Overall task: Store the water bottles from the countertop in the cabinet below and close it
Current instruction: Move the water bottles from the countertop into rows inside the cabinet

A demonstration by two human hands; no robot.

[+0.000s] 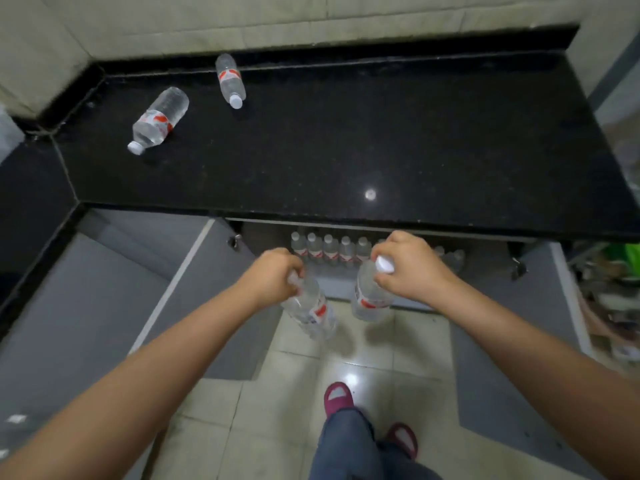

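Two clear water bottles with red-and-white labels lie on their sides on the black countertop (346, 140): one (160, 118) at the left, another (230, 80) near the back wall. My left hand (273, 275) grips a bottle (313, 311) by its neck, hanging below the counter edge. My right hand (412, 263) holds a second bottle (369, 296) by its white cap. Both hang in front of the open cabinet (485, 258), where a row of several bottles (330, 249) stands upright on the shelf.
Grey cabinet doors stand open at the left (214, 271) and right (540, 306). Tiled floor (277, 410) lies below, with my feet in pink slippers (337, 396). Cluttered shelves (609, 289) sit at the far right. Tiled walls enclose the counter.
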